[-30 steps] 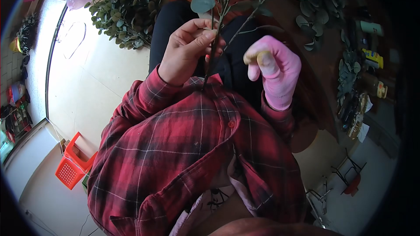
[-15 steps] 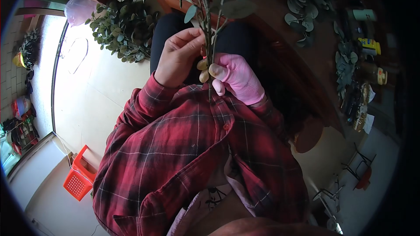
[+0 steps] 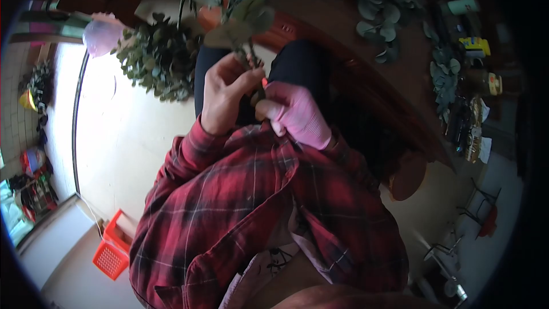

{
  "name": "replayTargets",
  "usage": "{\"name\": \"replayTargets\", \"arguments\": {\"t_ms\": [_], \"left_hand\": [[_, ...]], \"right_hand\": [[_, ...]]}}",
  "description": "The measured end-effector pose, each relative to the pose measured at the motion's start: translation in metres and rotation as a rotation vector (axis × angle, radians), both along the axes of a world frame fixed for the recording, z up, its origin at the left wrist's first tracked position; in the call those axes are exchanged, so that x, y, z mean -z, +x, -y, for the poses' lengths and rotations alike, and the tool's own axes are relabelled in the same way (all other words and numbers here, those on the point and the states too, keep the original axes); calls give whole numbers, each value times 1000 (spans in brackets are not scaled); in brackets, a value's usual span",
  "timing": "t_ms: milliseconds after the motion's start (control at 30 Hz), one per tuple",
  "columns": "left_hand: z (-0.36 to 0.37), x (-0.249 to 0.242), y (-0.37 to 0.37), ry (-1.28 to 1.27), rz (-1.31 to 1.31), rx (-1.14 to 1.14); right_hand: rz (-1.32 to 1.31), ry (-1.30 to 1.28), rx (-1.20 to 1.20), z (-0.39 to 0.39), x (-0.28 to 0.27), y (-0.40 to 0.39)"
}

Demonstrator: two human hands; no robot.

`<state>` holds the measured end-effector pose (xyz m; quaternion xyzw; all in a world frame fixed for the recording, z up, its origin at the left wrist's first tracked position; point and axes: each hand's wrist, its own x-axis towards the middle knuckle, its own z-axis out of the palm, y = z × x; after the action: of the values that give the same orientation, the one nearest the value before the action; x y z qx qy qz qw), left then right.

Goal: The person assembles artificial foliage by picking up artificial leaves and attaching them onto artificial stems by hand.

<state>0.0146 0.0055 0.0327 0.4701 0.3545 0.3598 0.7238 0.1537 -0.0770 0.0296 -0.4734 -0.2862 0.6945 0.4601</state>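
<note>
Above my lap I hold a bunch of artificial eucalyptus stems (image 3: 243,20), its blurred leaves pointing away from me. My bare left hand (image 3: 226,91) is closed in a pinch at the stems, thumb against fingers. Just below and to the right, my right hand (image 3: 297,111), in a pink glove with tan fingertips, is wrapped round the lower stems. The fingers hide most of the stem ends. Something small and red shows between the two hands.
A large leafy bundle (image 3: 157,57) lies left of my knees. More eucalyptus (image 3: 380,6) rests on the brown wooden table (image 3: 337,51) at right, near a yellow container (image 3: 474,47) and a jar (image 3: 493,83). A red plastic stool (image 3: 111,254) stands at lower left.
The stems and both hands have shifted left and slightly down in view, and the bunch now tilts to the left. Both hands stay closed on it. The whole view has moved a little.
</note>
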Motion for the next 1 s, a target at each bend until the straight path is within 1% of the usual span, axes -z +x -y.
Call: {"name": "replayTargets", "arguments": {"t_ms": [33,100,133,200,300,433,500,533,567,633,700,733,833,900,1000], "left_hand": [[-2,0,-2,-39,-5,30],[-6,7,-5,-102,91,87],[-6,10,-3,-136,160,82],[-5,10,0,-175,250,67],[-4,12,-1,-93,222,70],[-2,3,-1,38,97,40],[-2,-5,0,73,82,6],[-1,-12,1,71,80,-16],[-1,-17,1,68,78,-39],[-4,-20,-1,120,54,-54],[-9,-24,0,171,54,-58],[-12,-27,1,173,48,-63],[-19,-26,6,154,34,-74],[-23,-23,8,121,29,-56],[-29,-11,8,94,19,-25]], "right_hand": [[-10,0,7,0,-3,-1],[-26,28,6,1,0,-1],[-65,44,8,1,2,0],[-58,60,-2,1,4,1],[-59,82,-18,0,2,4],[-27,113,-58,-2,-3,15],[99,211,62,-5,1,28],[196,213,115,-9,3,36],[329,268,193,-12,5,46],[738,405,350,-24,21,67],[1110,579,502,-36,18,88],[1197,596,566,-42,16,96],[1397,529,636,-60,15,123],[1579,617,691,-75,9,138],[1747,515,636,-98,-9,148]]}}
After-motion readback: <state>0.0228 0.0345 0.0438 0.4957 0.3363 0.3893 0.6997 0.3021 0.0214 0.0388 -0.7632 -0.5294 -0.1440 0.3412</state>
